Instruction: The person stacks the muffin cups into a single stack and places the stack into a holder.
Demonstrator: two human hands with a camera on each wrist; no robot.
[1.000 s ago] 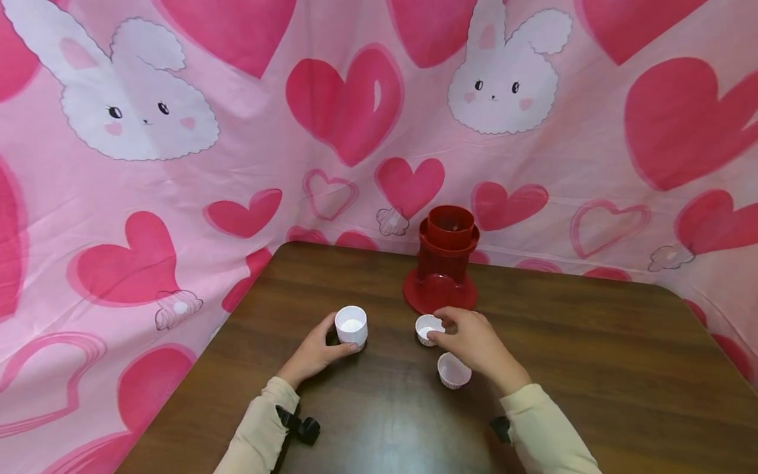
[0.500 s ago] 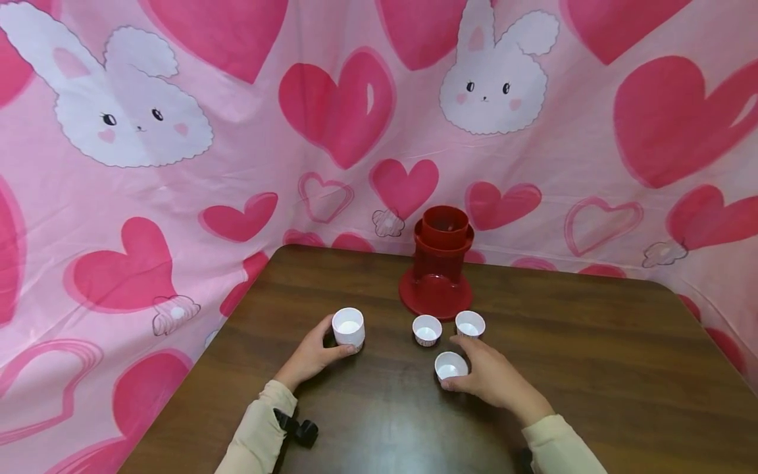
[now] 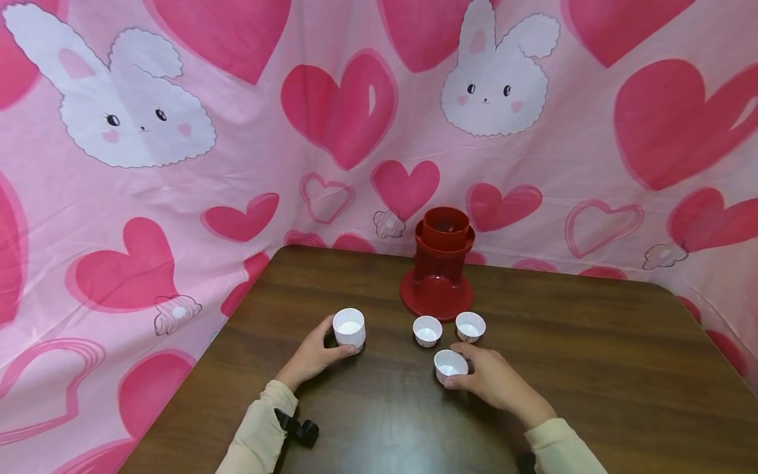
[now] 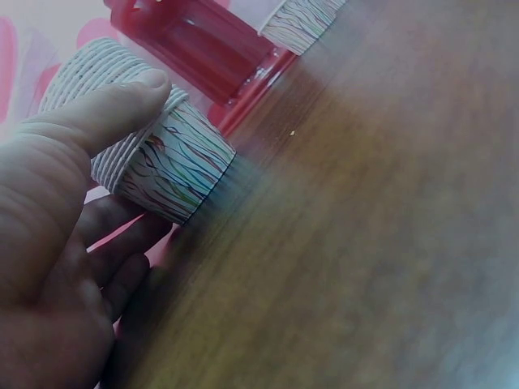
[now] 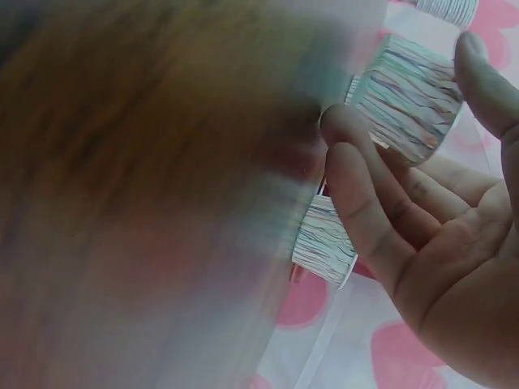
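The left hand [image 3: 310, 355] holds a stack of paper baking cups [image 3: 349, 327] between thumb and curled fingers, upright on the brown surface [image 3: 592, 368]. The right hand [image 3: 494, 378] curls around a single empty cup [image 3: 451, 366]. Two more empty cups [image 3: 427, 330] [image 3: 470, 326] stand just behind it, near the red dispenser [image 3: 439, 263].

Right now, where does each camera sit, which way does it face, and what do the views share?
Head: looks forward and down at the table; both hands and sleeves show.
Left wrist: low beside the left hand, facing the stack of cups it holds.
Right wrist: under the right hand, facing the near cup.
Head and left wrist share the red stand.
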